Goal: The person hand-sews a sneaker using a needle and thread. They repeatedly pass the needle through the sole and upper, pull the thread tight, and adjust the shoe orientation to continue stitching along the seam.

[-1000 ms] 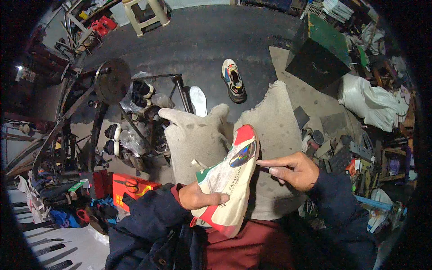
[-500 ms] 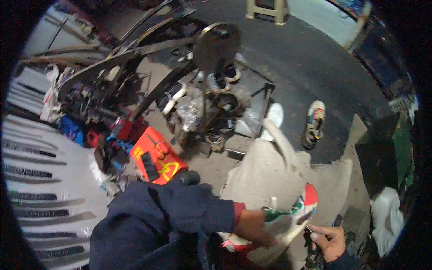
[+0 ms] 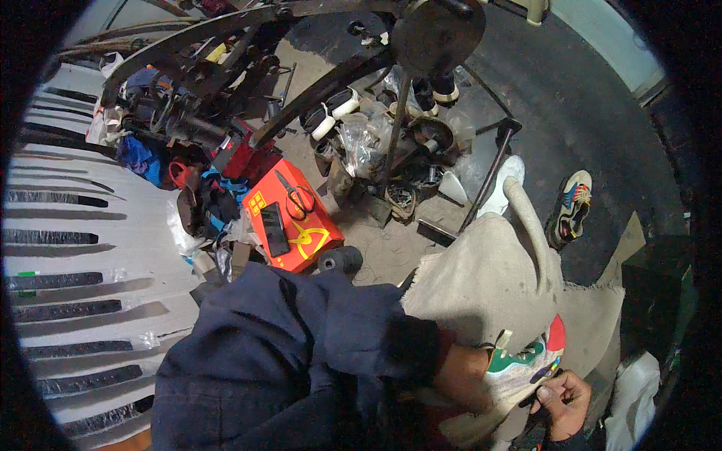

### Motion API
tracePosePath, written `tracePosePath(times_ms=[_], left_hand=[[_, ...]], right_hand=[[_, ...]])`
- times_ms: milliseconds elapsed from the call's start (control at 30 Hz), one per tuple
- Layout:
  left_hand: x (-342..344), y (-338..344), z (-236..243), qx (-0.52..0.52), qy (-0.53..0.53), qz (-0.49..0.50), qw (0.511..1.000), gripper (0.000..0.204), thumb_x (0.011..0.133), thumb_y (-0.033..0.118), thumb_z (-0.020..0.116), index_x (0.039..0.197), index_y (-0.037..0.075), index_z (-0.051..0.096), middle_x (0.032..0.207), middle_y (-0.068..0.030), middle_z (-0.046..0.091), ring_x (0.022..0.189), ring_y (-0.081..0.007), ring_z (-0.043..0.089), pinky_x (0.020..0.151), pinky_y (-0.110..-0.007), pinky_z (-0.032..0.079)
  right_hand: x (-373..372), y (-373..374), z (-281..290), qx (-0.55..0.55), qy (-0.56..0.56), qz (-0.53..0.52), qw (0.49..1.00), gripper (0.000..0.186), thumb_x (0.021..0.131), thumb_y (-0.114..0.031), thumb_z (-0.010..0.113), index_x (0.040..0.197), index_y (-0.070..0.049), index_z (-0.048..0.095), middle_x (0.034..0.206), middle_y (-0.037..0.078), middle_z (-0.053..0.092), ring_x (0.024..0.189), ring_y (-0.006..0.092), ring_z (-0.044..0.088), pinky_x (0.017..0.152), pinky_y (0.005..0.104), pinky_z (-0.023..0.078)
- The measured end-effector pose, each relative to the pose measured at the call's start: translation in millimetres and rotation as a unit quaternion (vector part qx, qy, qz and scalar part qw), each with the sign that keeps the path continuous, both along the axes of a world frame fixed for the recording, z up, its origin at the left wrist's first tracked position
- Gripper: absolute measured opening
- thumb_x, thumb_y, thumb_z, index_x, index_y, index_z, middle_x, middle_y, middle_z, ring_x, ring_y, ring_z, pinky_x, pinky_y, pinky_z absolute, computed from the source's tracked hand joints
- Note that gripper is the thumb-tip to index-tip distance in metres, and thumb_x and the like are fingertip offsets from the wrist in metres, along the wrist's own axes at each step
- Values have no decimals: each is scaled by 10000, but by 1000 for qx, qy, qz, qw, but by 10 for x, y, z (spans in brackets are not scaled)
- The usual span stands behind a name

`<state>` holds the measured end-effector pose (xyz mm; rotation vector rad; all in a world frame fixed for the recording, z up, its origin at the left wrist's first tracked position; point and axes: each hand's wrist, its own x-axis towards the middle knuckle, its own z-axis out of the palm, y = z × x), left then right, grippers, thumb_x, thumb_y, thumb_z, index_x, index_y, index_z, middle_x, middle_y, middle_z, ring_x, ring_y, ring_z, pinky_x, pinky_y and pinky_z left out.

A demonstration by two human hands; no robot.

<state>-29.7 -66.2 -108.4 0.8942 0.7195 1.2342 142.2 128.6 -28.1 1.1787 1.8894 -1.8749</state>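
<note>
A multicoloured sneaker with a red toe and a green side panel rests over my lap, on a beige cloth. My left hand, below a dark navy sleeve, reaches across the sneaker and grips it; its fingers are mostly hidden. At the sole edge near the toe, my right hand pinches thumb against fingers. A small dark thing shows at the fingertips, too little of it to name. A similar sneaker lies on the dark floor to the far right.
An orange-red box bears scissors and a black phone. Behind it stands a metal machine with a round disc, among shoes and scraps. Black strips lie on a pale sheet at left. A white bag sits at right.
The whole view has swung, so the surroundings sit farther right. My right hand stays at the sneaker's sole edge; the thin shiny piece at its fingertips earlier no longer shows plainly.
</note>
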Motion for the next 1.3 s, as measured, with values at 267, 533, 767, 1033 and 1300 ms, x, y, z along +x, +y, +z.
tracePosePath(times_ms=[267,533,767,1033,1300], left_hand=[[231,-117,68,-101,87,59,989,641,860,300,721,1355,-27,478,1255,-216,632,1154,-309,587,990,-382,443],[457,-50,345,22,263,113,958,553,866,354,668,1251,-28,559,1116,-300,645,996,-447,631,884,-454,506],[164,-595,454,9,214,186,959,332,944,275,664,1076,-28,680,1023,-195,711,950,-277,694,838,-371,535],[-124,-2130,-827,-289,220,572,735,290,1006,197,496,801,25,609,769,-68,668,710,-168,629,692,-318,497],[1131,-3823,-1998,-570,344,423,615,286,932,318,580,920,46,668,911,-173,709,896,-356,679,799,-429,509]], right_hand=[[375,28,-56,36,69,-4,997,133,892,-65,697,921,32,611,746,103,659,591,159,633,572,276,516],[664,109,97,267,129,12,955,122,869,-68,698,952,5,647,874,15,633,757,94,580,681,252,466],[803,-45,-84,350,144,-8,925,118,825,-9,705,937,24,720,843,83,739,744,129,665,704,273,517],[972,37,-495,418,150,-53,894,114,939,-33,622,1027,23,670,1001,68,675,907,166,613,837,299,497],[1253,337,-939,347,242,-90,902,193,1032,-116,540,1135,30,614,1111,94,618,1022,165,553,931,297,446]])
